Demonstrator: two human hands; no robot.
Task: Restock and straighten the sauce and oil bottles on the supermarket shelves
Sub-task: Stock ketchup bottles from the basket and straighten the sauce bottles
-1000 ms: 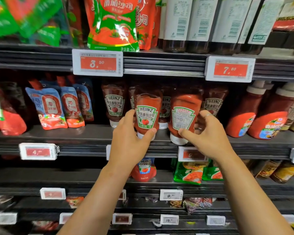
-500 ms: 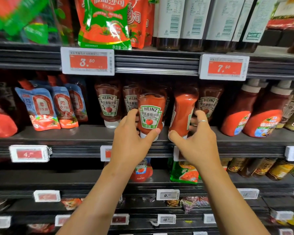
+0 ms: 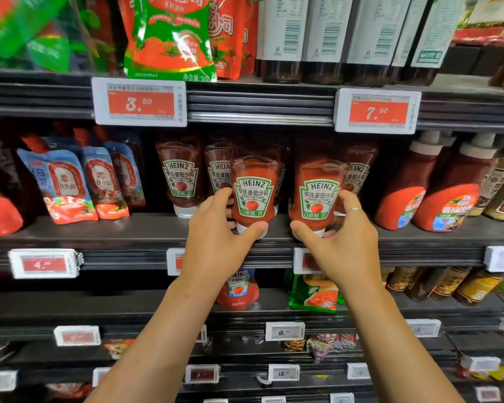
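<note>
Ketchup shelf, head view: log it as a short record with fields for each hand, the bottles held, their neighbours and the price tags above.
left hand: grips left Heinz bottle, label forward
right hand: grips right Heinz bottle, label forward; ring on one finger
behind: more Heinz bottles, standing cap-down
left neighbours: blue pouches
right neighbours: red bottles with white caps
tags above: 3.50 tag, 7.60 tag
</note>
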